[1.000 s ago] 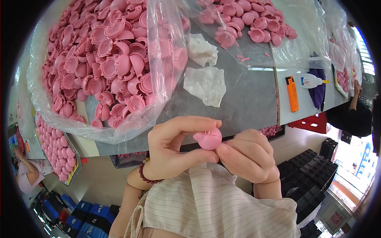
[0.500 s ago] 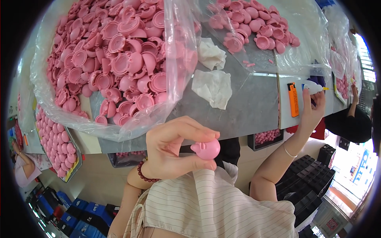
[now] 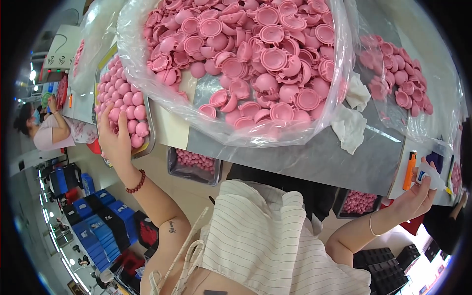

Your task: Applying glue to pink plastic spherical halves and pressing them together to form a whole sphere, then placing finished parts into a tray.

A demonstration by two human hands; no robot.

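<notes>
My left hand (image 3: 116,140) reaches over a tray (image 3: 151,129) of round pink balls at the left. Its thumb and fingers close around one pink ball (image 3: 114,114) among the others; whether that ball rests on the layer below is hard to tell. At the far right, my right hand (image 3: 417,199) is wrapped around a small white squeeze bottle (image 3: 428,176) with a yellow tip. The bottle lies slanted, its tip pointing down and to the right. Beside it on the table is an orange lighter (image 3: 409,170).
A large clear plastic bag (image 3: 226,140) of pink half shells spans the table's middle. Crumpled white tissues (image 3: 350,129) and a smaller pile of pink shells (image 3: 400,73) lie to its right. Bins of pink parts (image 3: 194,164) stand below the table edge. Another person (image 3: 49,128) sits far left.
My left hand has moved from in front of my chest to the tray at the left, carrying the pink ball. The view has swung left. My right hand still holds the bottle.
</notes>
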